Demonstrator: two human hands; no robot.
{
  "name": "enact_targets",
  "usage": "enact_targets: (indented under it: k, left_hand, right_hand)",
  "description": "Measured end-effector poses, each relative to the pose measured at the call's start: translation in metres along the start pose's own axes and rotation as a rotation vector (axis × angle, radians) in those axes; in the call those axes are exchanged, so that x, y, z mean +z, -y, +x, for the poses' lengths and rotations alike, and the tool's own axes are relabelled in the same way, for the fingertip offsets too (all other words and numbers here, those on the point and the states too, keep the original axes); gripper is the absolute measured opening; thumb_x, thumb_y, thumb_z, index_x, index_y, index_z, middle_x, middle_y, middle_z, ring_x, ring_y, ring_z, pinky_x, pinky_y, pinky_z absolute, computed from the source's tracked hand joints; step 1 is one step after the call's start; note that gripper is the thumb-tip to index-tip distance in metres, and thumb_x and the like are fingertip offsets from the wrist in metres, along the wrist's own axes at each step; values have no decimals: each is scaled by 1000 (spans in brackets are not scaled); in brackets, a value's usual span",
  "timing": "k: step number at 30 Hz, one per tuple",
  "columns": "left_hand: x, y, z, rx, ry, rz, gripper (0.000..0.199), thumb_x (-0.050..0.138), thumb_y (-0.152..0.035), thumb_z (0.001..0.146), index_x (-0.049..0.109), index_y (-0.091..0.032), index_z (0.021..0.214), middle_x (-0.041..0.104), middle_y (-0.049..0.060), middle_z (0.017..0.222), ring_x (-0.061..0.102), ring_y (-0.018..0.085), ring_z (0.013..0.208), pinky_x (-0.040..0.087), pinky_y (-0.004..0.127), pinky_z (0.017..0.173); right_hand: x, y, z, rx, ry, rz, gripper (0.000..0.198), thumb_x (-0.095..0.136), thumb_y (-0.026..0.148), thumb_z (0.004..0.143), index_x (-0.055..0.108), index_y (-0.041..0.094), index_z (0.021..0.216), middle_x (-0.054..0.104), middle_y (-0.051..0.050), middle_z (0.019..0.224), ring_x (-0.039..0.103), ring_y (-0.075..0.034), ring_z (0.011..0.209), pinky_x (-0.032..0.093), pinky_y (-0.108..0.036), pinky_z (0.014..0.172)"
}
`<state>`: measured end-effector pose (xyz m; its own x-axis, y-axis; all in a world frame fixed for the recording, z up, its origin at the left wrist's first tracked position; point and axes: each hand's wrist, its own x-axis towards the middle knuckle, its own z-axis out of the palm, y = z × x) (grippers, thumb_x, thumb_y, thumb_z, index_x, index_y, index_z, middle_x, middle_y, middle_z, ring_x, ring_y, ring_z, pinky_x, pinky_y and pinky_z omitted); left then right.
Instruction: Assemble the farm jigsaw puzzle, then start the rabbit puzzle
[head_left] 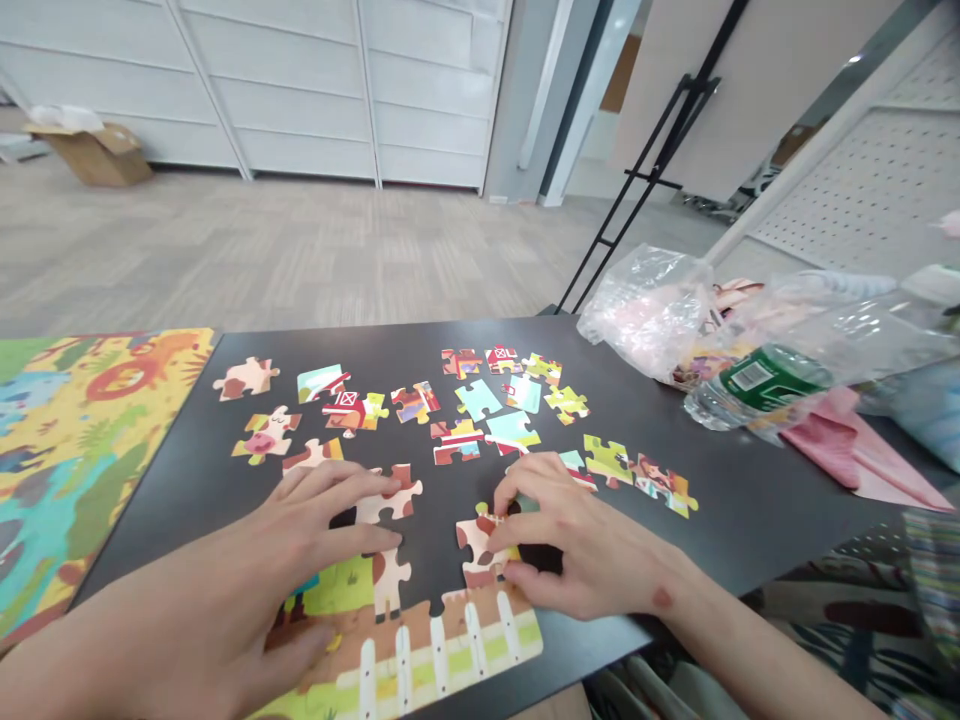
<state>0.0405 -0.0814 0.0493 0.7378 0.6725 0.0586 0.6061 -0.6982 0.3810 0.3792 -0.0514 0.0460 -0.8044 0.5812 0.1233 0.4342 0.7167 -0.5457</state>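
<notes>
My right hand (574, 540) pinches a cow-patterned jigsaw piece (474, 548) at its right side, just above the fence strip. My left hand (292, 555) lies with fingers stretched over the left part of a partly joined jigsaw puzzle (416, 670) with a white fence. Its fingertips touch a brown-and-white piece (388, 580) joined above the fence and reach another cow piece (405, 492). A dark gap separates these from the piece in my right hand. The left hand hides part of the puzzle.
Several loose pieces, such as a pig-nosed cow face (266, 435) and a barn piece (352, 408), lie on the black table (225, 480). A colourful picture sheet (90, 450) covers the left. Right are a plastic bottle (765, 385), clear bags (645, 310) and pink cloth (832, 435).
</notes>
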Motion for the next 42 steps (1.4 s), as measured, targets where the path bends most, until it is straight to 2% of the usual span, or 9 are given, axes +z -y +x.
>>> enact_targets:
  k: [5, 8, 12, 17, 23, 29, 33, 38, 42]
  left_hand:
    - [-3, -26, 23, 134, 107, 45, 69, 64, -17, 85, 45, -34, 149, 46, 2, 157, 45, 32, 140, 40, 47, 112]
    - [3, -51, 40, 234, 131, 54, 64, 69, -25, 88, 46, -31, 148, 63, 3, 138, 60, 26, 114, 47, 39, 100]
    - [24, -68, 46, 242, 53, 120, 45, 64, -40, 98, 54, -24, 140, 69, 6, 116, 60, 24, 99, 47, 35, 90]
    - [40, -66, 46, 193, 19, 160, 24, 57, -37, 103, 63, -22, 121, 69, 3, 103, 59, 23, 92, 45, 37, 81]
    - [34, -65, 48, 159, 54, 86, 23, 62, -31, 100, 62, -24, 122, 68, 3, 108, 60, 23, 96, 48, 35, 84]
    - [32, -66, 47, 173, -4, 75, 11, 61, -23, 101, 63, -23, 112, 65, 2, 95, 59, 19, 83, 47, 31, 70]
    - [37, -63, 45, 276, -48, 102, 3, 62, -24, 101, 63, -21, 102, 64, 1, 88, 56, 18, 77, 43, 33, 68]
    - [38, -60, 43, 363, -79, 83, 10, 64, -22, 99, 59, -21, 90, 66, -1, 86, 53, 17, 73, 40, 34, 65]
    - [30, -52, 40, 358, -111, 53, 11, 52, -17, 102, 61, -20, 97, 64, 0, 81, 54, 18, 70, 41, 35, 63]
  right_hand:
    - [2, -1, -1, -7, -9, -31, 14, 65, 21, 88, 74, 24, 99, 59, -5, 105, 54, -21, 98, 36, -42, 90]
    - [2, -1, -2, -14, -9, -33, 15, 65, 22, 89, 73, 24, 102, 60, -5, 105, 54, -22, 98, 36, -42, 90]
    - [1, -1, -1, 2, -20, 0, 20, 65, 24, 89, 70, 21, 108, 62, -6, 103, 55, -22, 97, 37, -42, 90]
    - [-4, 1, 0, 51, -24, 26, 29, 69, 24, 80, 65, 18, 108, 62, -7, 105, 54, -25, 100, 37, -43, 92]
    - [-6, 2, -3, 101, -40, -18, 39, 76, 26, 73, 65, 18, 109, 61, -9, 111, 53, -28, 106, 35, -46, 95]
    - [-3, -2, -4, 54, -88, -37, 29, 75, 29, 76, 66, 18, 102, 64, -7, 105, 55, -27, 102, 36, -46, 94]
    - [-2, -4, -2, 83, -134, -88, 31, 72, 27, 82, 67, 18, 111, 66, -9, 108, 56, -27, 105, 38, -45, 93]
    - [1, -6, -1, 133, -92, -120, 38, 72, 27, 83, 69, 20, 120, 65, -11, 122, 54, -30, 117, 39, -48, 100]
    - [3, -8, -1, 171, -103, -131, 41, 70, 29, 85, 68, 18, 125, 63, -13, 128, 53, -32, 122, 40, -51, 103]
